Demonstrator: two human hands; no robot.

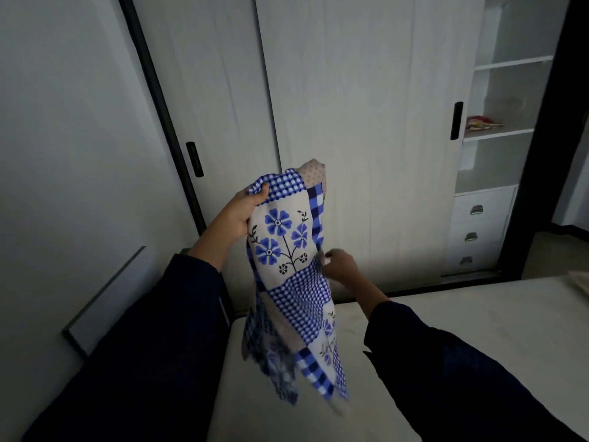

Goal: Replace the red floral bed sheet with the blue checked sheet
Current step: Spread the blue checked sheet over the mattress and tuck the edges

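Left hand point(245, 212) is gripping the bunched top of the blue checked sheet point(293, 282), thumb and fingers clenched round a gathered fold. The hand is being held high, with the wrist above the elbow and the dark-sleeved forearm rising steeply. This height is letting the cloth hang free below the hand as one long drape, probably so that an edge or corner can be located before spreading.

The right hand point(342, 266) is working lower, at the drape's right edge and about halfway down from the left hand. Its fingers are curling toward the cloth and its wrist is bending inward. Motion blur is obscuring the fingertips, so it cannot be determined whether this hand is already pinching the edge or only reaching it.

The bare mattress point(446, 330) is lying beneath both hands. The sheet's lowest corners are hanging just above or at its surface; contact cannot be confirmed. No red sheet is covering the mattress, so removal appears complete and unfolding is judged to be the current step.

Well to the right of and above the right hand, a red cloth bundle point(483, 122) is lying on an open shelf point(500, 134). Its pattern is too small to identify.
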